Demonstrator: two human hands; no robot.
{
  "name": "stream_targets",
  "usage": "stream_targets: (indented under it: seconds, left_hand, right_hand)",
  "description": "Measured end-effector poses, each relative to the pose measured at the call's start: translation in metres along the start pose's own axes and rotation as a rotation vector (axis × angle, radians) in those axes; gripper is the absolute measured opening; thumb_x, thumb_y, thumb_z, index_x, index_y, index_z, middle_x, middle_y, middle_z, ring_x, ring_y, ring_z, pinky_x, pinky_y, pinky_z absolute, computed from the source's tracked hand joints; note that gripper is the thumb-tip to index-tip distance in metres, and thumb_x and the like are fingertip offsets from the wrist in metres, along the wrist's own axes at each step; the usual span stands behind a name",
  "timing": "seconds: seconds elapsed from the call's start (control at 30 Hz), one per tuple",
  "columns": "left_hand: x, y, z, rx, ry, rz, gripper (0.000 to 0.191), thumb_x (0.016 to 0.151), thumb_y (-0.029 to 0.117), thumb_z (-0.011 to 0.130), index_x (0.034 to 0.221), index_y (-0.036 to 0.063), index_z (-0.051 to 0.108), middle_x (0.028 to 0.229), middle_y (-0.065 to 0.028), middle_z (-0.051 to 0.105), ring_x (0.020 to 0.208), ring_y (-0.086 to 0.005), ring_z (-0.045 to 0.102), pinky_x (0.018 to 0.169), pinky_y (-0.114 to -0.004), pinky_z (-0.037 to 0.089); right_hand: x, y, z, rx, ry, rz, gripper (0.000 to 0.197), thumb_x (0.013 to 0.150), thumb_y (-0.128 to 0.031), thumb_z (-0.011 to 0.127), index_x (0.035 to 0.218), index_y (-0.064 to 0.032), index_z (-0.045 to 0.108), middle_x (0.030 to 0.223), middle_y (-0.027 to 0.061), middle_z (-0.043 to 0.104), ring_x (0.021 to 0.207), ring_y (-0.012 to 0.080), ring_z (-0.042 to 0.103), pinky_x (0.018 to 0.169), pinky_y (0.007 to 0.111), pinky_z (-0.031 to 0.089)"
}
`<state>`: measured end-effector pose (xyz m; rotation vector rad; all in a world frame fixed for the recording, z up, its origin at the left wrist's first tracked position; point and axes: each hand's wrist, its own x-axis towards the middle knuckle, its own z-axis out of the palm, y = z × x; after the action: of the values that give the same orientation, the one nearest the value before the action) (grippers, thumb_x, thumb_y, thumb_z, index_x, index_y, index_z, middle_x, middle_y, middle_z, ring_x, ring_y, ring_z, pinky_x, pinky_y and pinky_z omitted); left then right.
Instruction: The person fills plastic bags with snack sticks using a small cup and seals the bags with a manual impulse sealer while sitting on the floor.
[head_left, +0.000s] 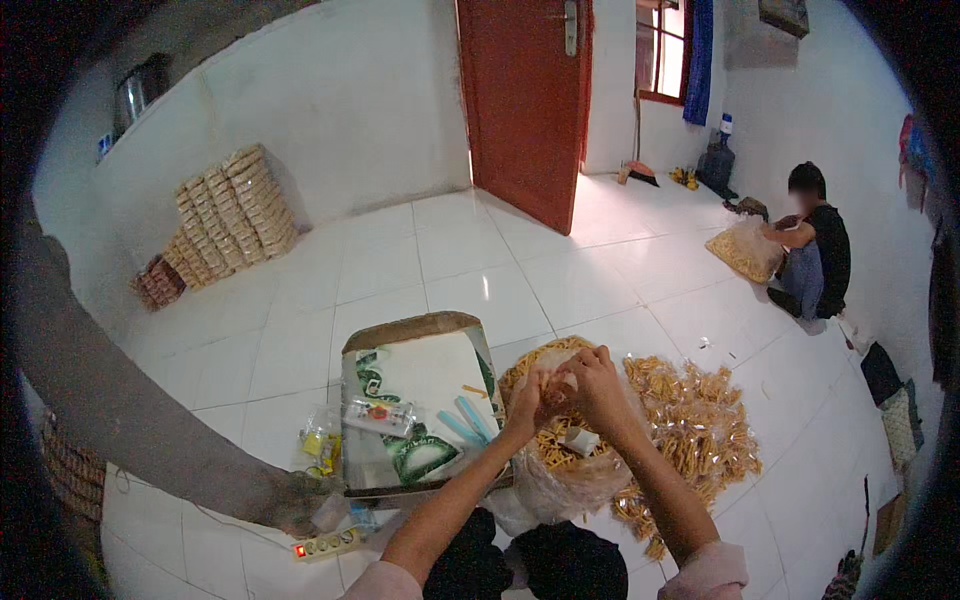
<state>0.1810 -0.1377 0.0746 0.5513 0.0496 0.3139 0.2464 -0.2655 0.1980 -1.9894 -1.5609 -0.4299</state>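
My left hand (529, 405) and my right hand (598, 386) are close together, both gripping a small clear plastic bag (559, 390) whose contents are largely hidden by the fingers. Below them lies a large open plastic sack (600, 484) of yellowish stick-shaped snacks (551, 452), with a white cup-like object (580, 440) among the sticks. Right of the sack is a pile of small filled snack bags (697, 427). To the left stands a low table-like board (420, 367) with a packet of plastic bags (380, 417), light-blue strips (463, 421) and a few loose sticks (475, 391) on it.
A power strip (327, 544) with a lit red switch lies on the tiled floor at lower left, its cable trailing. Stacked snack packs (236, 210) lean by the far wall. A red door (525, 105) stands ajar. Another person (817, 247) sits at right, handling a large bag (746, 251).
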Motion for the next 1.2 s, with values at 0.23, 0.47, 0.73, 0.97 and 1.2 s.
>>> stream_targets:
  seconds: [0.23,0.47,0.73,0.97,1.2]
  left_hand:
    - [-0.058,0.06,0.101,1.316,0.022,0.077,0.057,0.072,0.013,0.065,0.121,0.0026,0.038,0.112,-0.0091,0.05,0.094,-0.0154,0.051,0.08,-0.028,0.042]
    - [-0.089,0.065,0.114,1.193,-0.015,0.102,0.06,0.074,0.022,0.066,0.123,0.0049,0.036,0.113,-0.0057,0.05,0.097,-0.0143,0.049,0.08,-0.029,0.043]
    - [-0.078,0.052,0.082,1.455,0.004,0.166,0.057,0.072,0.03,0.067,0.116,0.0037,0.042,0.105,-0.0089,0.053,0.093,-0.0157,0.05,0.076,-0.031,0.042]
    - [-0.057,0.049,0.052,1.558,0.172,0.002,0.061,0.066,0.034,0.072,0.109,-0.0019,0.048,0.097,-0.0135,0.057,0.09,-0.0226,0.055,0.077,-0.032,0.043]
    - [-0.027,0.011,-0.007,1.481,0.207,0.006,0.064,0.063,0.042,0.072,0.1,-0.0053,0.051,0.086,-0.0171,0.06,0.087,-0.0213,0.059,0.074,-0.033,0.047]
  right_hand:
    - [0.012,-0.037,-0.057,0.303,0.03,0.166,0.012,0.069,-0.003,0.062,0.08,-0.0019,0.059,0.078,0.0098,0.057,0.08,0.0272,0.049,0.071,0.037,0.042]
    - [0.015,-0.059,-0.094,0.133,0.027,-0.024,0.003,0.071,-0.004,0.062,0.074,-0.0039,0.061,0.075,0.0077,0.059,0.078,0.0246,0.048,0.07,0.036,0.041]
    - [0.002,-0.051,-0.062,0.171,-0.063,-0.001,0.005,0.071,-0.008,0.063,0.075,-0.006,0.063,0.076,0.0066,0.062,0.077,0.0241,0.048,0.07,0.034,0.042]
    - [0.002,-0.027,-0.043,0.28,0.045,0.147,0.007,0.073,-0.01,0.062,0.077,-0.0052,0.062,0.074,0.0074,0.058,0.074,0.0235,0.048,0.067,0.034,0.041]
    - [-0.062,0.077,0.067,0.311,-0.07,0.666,0.021,0.079,-0.02,0.059,0.09,-0.0019,0.059,0.084,0.0113,0.057,0.082,0.0236,0.051,0.072,0.034,0.042]
